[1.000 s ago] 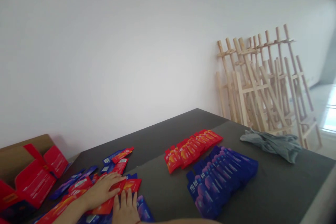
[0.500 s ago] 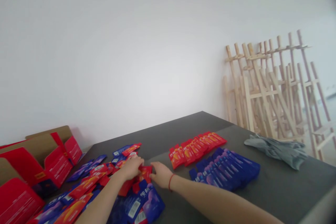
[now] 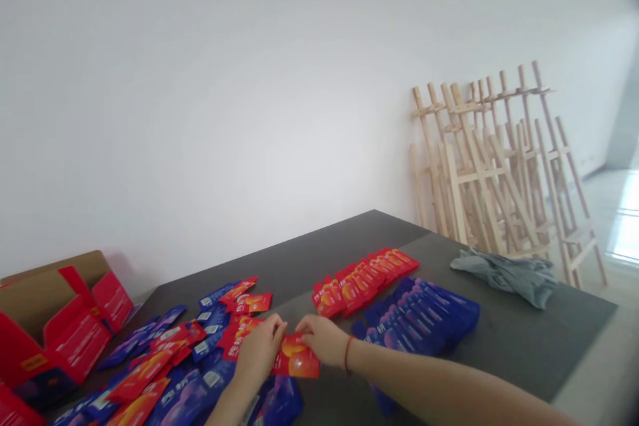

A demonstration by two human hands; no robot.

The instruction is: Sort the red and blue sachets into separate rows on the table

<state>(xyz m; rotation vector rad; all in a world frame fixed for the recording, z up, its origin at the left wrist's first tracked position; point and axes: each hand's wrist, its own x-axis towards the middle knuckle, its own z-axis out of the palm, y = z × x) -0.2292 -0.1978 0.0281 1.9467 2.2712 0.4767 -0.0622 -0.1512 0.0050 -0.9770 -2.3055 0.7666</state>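
Note:
Between my two hands is a red packet (image 3: 299, 365) with an orange round print, its printed side toward me. My right hand (image 3: 325, 341), with a red cord at the wrist, pinches its upper right corner. My left hand (image 3: 259, 349) has closed fingertips at the packet's upper left edge. Left of and beneath my left hand lies a loose pile of red packets (image 3: 144, 379) and blue packets (image 3: 184, 396). Right of my right hand, an overlapping row of red packets (image 3: 367, 279) lies behind an overlapping row of blue packets (image 3: 419, 319).
Red cartons (image 3: 74, 339) with open tops stand at the table's left end. A crumpled grey cloth (image 3: 506, 273) lies near the right edge of the dark table (image 3: 524, 346). Several wooden easels (image 3: 479, 173) lean against the white wall beyond.
My hands have drawn a red packet from the pile toward me and slightly right. More red packets show behind my left hand. The view has shifted slightly right.

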